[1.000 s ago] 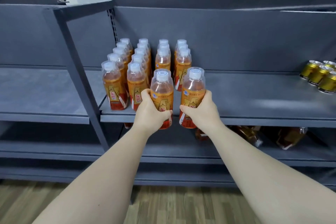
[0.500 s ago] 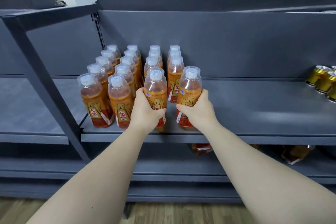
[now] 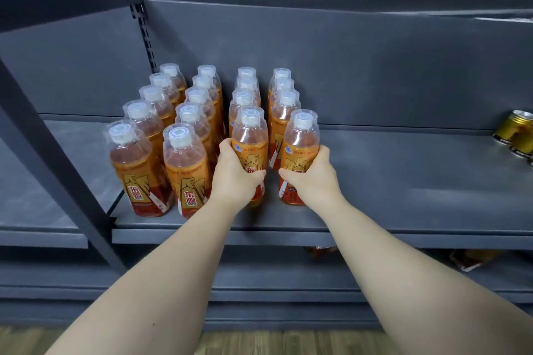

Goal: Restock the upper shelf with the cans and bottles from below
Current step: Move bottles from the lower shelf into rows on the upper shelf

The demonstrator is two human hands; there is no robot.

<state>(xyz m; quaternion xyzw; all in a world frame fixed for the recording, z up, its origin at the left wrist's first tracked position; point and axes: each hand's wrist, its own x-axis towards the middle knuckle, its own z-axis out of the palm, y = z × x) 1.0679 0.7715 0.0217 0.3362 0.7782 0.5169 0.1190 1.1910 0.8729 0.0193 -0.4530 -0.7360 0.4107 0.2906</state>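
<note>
Orange-labelled bottles [image 3: 187, 170] with white caps; dark grey shelf [image 3: 403, 181]; gold cans [image 3: 516, 131].

2 bare arms reached forward; left hand [image 3: 235, 181] gripped the left bottle [image 3: 250, 138], right hand [image 3: 314, 179] gripped the right bottle [image 3: 301, 143].

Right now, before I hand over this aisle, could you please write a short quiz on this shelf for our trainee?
1. True or false: the left hand and the right hand each grip one of the orange bottles.
2. Where do the gold cans stand? A) on the floor; B) on the upper shelf, far right; C) between the bottle lines.
3. How many front-to-back lines do the bottles form, held ones included?
Key: 1 true; 2 B; 3 four.
</note>
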